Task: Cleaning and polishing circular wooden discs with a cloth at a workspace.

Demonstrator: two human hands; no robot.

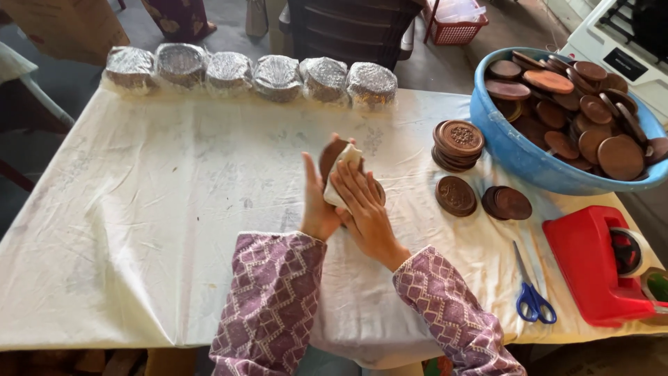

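My left hand (316, 202) holds a round brown disc (330, 154) upright above the white tablecloth (153, 209), fingers behind it. My right hand (363, 209) presses a small white cloth (342, 167) against the disc's face. Both sleeves are purple with a white lattice pattern. To the right lie more brown discs: a short stack (457, 145), one carved disc lying flat (456, 196) and a small pile (507, 202).
A blue basin (518, 159) full of brown discs stands at the right. Several plastic-wrapped stacks (250, 75) line the far edge. Blue-handled scissors (531, 292) and a red tape dispenser (591, 268) lie at the near right. A dark chair (351, 28) stands behind the table.
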